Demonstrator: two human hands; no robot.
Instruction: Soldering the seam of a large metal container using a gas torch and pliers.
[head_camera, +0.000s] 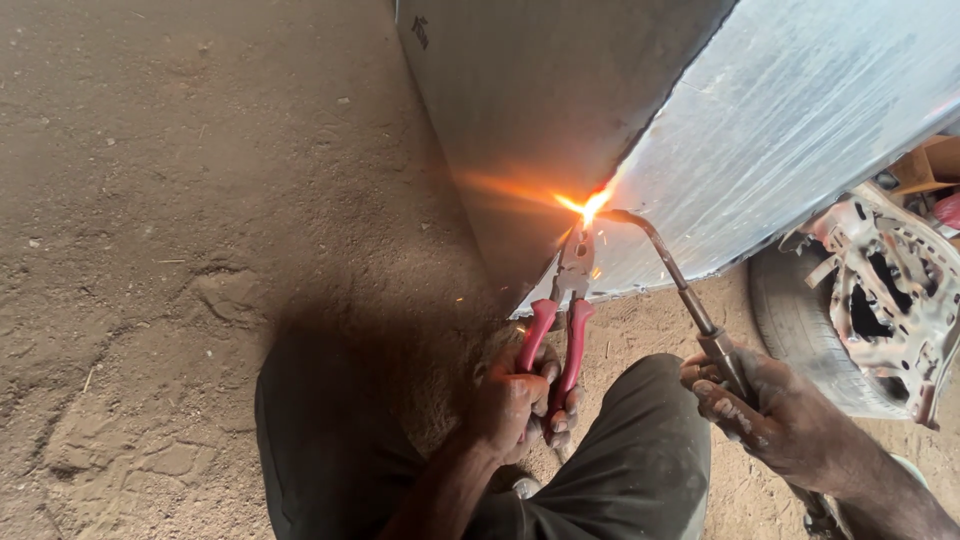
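one pliers (560, 315), one torch (680, 285), one wheel (880, 300), two hands (510, 400)

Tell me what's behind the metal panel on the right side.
Behind the metal panel, a tyre and a rusty wheel hub show at right, above sandy ground. The panel covers the rest of the wheel and anything further behind it.

red-handled pliers (560, 310), lit bent-tipped torch (668, 262)
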